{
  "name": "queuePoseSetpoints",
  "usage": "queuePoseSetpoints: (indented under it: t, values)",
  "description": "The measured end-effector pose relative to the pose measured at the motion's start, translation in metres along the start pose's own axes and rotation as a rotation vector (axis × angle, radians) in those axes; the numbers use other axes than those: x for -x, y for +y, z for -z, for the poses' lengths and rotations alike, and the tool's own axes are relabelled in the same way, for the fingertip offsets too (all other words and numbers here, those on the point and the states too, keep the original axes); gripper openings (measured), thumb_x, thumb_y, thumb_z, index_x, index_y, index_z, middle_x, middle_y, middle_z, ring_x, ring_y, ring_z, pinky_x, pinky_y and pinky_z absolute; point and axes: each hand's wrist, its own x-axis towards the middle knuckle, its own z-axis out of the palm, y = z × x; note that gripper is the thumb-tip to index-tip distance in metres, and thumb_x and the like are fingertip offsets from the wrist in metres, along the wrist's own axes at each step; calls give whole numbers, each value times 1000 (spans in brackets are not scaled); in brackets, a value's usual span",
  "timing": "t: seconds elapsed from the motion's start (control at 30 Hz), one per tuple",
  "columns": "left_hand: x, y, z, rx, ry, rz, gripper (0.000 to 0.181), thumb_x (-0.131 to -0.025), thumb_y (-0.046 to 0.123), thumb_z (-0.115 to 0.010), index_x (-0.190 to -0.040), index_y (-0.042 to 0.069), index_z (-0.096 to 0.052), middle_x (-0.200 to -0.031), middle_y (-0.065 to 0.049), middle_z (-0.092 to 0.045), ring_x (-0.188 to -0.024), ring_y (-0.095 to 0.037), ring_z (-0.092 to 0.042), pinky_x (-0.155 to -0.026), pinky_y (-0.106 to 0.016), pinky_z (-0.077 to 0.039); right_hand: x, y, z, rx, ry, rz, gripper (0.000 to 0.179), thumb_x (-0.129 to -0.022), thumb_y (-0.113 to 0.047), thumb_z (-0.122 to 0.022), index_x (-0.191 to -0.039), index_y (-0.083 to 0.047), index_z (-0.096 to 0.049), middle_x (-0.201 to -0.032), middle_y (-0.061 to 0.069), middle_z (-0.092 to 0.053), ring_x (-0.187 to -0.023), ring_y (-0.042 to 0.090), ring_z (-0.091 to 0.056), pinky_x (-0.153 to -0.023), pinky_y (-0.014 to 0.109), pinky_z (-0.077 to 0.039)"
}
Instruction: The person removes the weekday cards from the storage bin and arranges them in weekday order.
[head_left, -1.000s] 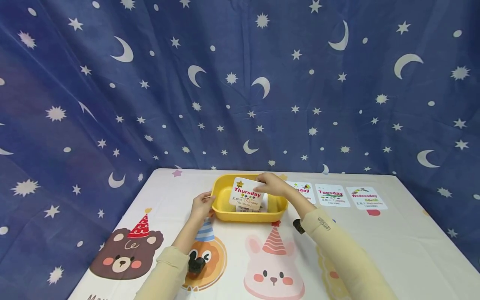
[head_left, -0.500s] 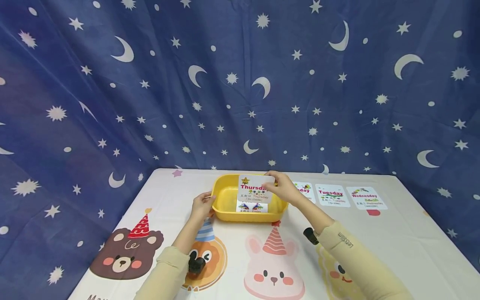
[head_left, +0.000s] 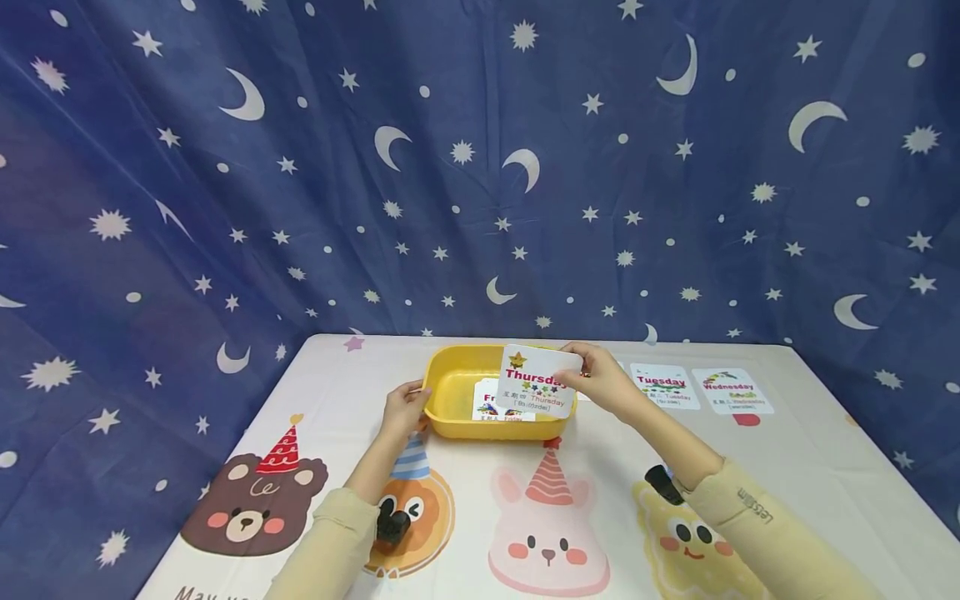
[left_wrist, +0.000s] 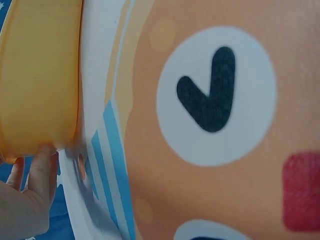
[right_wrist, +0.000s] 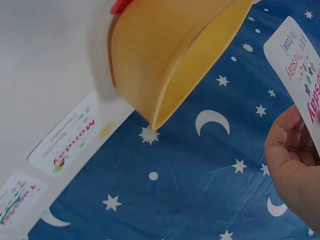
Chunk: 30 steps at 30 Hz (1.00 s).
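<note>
"Where is the Thursday card (head_left: 534, 398) sitting?"

"It's hanging a bit low, just right of the frame's middle, and it's hiding part of the yellow tub (head_left: 453, 392). The right hand (head_left: 606, 383) is pinching its right side, so the fingers are staying close, with just thin card between."

"Is it looking heavy?"

"No, I'm guessing light, stiff and maybe slippery, so holding an edge is working well."

"And the left hand (head_left: 405, 408)?"

"Its fingers are gripping the tub's left end."
</note>
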Motion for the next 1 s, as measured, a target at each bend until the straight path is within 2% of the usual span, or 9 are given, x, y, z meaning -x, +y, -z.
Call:
queuePoseSetpoints:
  t: [0.17, 0.4, 0.63, 0.87, 1.0]
  values:
    - [1, 0, 1, 7, -3, 15, 40, -97, 16, -51, -133, -2, -47, -122, -26, -56, -96, -31, -62, -70, -26, -56, 16, 5, 6, -47, -11, -30, 21, -87, -4, -63, -105, 5, -58, -105, 21, -65, -81, 13, -58, -69, 19, -51]
    - [3, 3, 2, -6, -5, 27, 41, -98, 17, -51, -134, -2, -46, -121, -26, -56, -87, -24, -62, -71, -28, -56, 38, 18, 18, -84, -13, -82, 30, -87, -4, -63, -113, 8, -53, -105, 23, -64, -80, 11, -62, -67, 19, -52]
    - [0, 4, 1, -5, -14, 19, 40, -98, 17, -51, -133, 0, -47, -123, -24, -56, -95, -27, -61, -72, -26, -55, 55, 37, 32, -104, -7, -97, 34, -88, -1, -60, -118, 10, -48, -103, 25, -64, -77, 4, -62, -67, 20, -54]
    - [2, 2, 3, 14, 4, -13, 42, -95, 23, -56, -128, -3, -51, -108, -20, -61, -74, -17, -60, -59, -22, -53, 68, 63, 40, -124, -29, -136, 34, -90, -2, -58, -119, 11, -44, -100, 23, -65, -75, 6, -62, -64, 21, -53]
    - [0, 2, 3, 2, -8, 7, 40, -97, 19, -53, -131, -1, -49, -117, -23, -59, -84, -19, -60, -66, -22, -54, 71, 78, 46, -125, -41, -169, 36, -91, -1, -56, -121, 11, -42, -98, 23, -66, -74, 8, -64, -61, 23, -54]
